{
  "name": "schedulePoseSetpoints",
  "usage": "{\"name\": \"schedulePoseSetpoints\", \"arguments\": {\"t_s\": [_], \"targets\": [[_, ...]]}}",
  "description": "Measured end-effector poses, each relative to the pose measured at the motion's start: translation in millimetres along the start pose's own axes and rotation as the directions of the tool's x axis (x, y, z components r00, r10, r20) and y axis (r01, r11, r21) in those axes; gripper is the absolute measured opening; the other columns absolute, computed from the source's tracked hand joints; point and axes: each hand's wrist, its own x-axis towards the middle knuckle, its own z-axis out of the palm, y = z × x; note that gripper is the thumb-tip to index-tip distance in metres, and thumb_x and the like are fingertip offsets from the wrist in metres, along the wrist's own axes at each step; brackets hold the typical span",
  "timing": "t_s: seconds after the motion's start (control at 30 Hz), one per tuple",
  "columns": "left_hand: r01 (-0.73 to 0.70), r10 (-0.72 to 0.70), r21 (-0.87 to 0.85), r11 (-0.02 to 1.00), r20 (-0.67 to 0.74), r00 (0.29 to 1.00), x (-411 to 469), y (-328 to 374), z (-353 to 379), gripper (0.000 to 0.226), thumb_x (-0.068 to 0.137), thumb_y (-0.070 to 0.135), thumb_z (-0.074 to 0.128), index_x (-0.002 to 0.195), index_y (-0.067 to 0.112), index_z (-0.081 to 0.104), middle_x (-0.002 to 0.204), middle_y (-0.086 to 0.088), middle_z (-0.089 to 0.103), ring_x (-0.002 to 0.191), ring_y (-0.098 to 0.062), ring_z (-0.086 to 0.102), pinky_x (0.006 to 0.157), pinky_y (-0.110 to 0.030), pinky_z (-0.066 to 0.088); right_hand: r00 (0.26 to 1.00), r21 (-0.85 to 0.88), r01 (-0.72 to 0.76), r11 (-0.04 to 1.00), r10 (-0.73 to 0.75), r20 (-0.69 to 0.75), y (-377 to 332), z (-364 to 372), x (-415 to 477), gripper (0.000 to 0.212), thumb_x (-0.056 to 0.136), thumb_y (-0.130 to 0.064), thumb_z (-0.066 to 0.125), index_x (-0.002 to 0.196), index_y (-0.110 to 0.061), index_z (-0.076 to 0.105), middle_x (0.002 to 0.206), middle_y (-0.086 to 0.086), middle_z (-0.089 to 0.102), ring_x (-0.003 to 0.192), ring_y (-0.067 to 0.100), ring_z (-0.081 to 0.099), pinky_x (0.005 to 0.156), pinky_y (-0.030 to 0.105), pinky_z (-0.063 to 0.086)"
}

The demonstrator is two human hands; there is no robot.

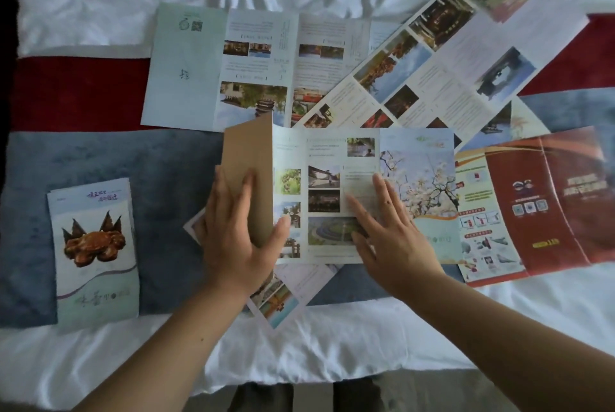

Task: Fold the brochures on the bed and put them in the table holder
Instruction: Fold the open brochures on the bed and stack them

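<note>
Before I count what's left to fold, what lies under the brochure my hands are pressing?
A second brochure pokes out past the top brochure's near edge, lying on the blue blanket. The left hand and right hand press on top; how far it reaches underneath is hidden.

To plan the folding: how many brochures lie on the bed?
5: folded brochure left, pale-blue brochure top, diagonal brochure upper right, red brochure right, half-folded brochure centre; overlaps may hide more.
</note>
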Motion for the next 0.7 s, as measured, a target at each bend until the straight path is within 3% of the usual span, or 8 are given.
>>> {"name": "schedulePoseSetpoints", "arguments": {"t_s": [0.07,0.23,0.37,0.47,0.6,0.7], "targets": [[0.002,-0.001,-0.016,1.0,0.032,0.999,-1.7,18.6,6.2,0.086,0.083,0.073,0.045,0.16,0.038,0.025,0.172,-0.003,0.001,0.157,-0.024,0.009,0.121,-0.06,0.019,0.999,-0.043,-0.046,0.998,0.045,-0.02,5.1,0.0,-6.2,0.065,0.104,-0.055,0.024,0.159,-0.049,-0.01,0.165,0.008,-0.034,0.153,0.029,-0.028,0.124,0.047,-0.003],[-0.035,0.035,0.0,0.999,0.089,0.995,-5.1,58.5,26.3,0.088,0.082,0.073,0.042,0.16,0.042,0.018,0.172,-0.004,0.002,0.157,-0.023,0.006,0.12,-0.056,0.015,0.991,-0.014,-0.131,0.991,0.131,-0.016,20.3,3.4,-22.4,0.067,0.105,-0.057,0.016,0.159,-0.039,-0.02,0.165,0.007,-0.033,0.152,0.025,-0.03,0.128,0.047,-0.004],[-0.12,0.113,0.053,0.991,0.122,0.986,-7.0,80.5,46.2,0.089,0.083,0.071,0.042,0.162,0.038,0.018,0.171,-0.007,0.008,0.157,-0.027,0.009,0.118,-0.057,0.02,0.994,0.057,-0.101,0.993,0.103,-0.031,37.7,0.6,-32.9,0.063,0.107,-0.053,0.022,0.16,-0.043,-0.009,0.166,0.004,-0.03,0.153,0.023,-0.029,0.126,0.046,-0.005],[-0.16,0.142,0.1,0.982,0.167,0.976,-9.2,90.0,61.9,0.09,0.083,0.074,0.041,0.161,0.043,0.01,0.172,-0.005,0.002,0.157,-0.028,0.005,0.117,-0.057,0.019,0.997,0.079,-0.06,0.995,0.064,-0.045,53.6,-0.4,-40.5,0.061,0.106,-0.052,0.025,0.161,-0.047,-0.002,0.168,0.004,-0.027,0.154,0.024,-0.026,0.126,0.044,-0.004],[-0.149,0.119,0.131,0.98,0.214,0.97,-10.1,101.8,83.1,0.091,0.082,0.078,0.036,0.16,0.047,0.001,0.172,-0.002,-0.007,0.157,-0.028,0.002,0.116,-0.057,0.018,0.994,0.075,-0.073,0.994,0.079,-0.077,73.6,0.7,-49.3,0.061,0.108,-0.048,0.029,0.161,-0.047,-0.002,0.171,0.009,-0.015,0.156,0.026,-0.018,0.126,0.045,-0.002],[-0.108,0.059,0.201,0.974,0.237,0.97,-10.5,111.7,99.9,0.089,0.085,0.083,0.022,0.159,0.046,-0.011,0.171,-0.003,-0.013,0.157,-0.028,-0.004,0.116,-0.059,0.015,0.992,0.073,-0.072,0.995,0.079,-0.094,86.5,2.2,-52.5,0.059,0.108,-0.047,0.027,0.162,-0.043,0.005,0.171,0.012,-0.011,0.157,0.028,-0.015,0.127,0.045,0.001]]}}
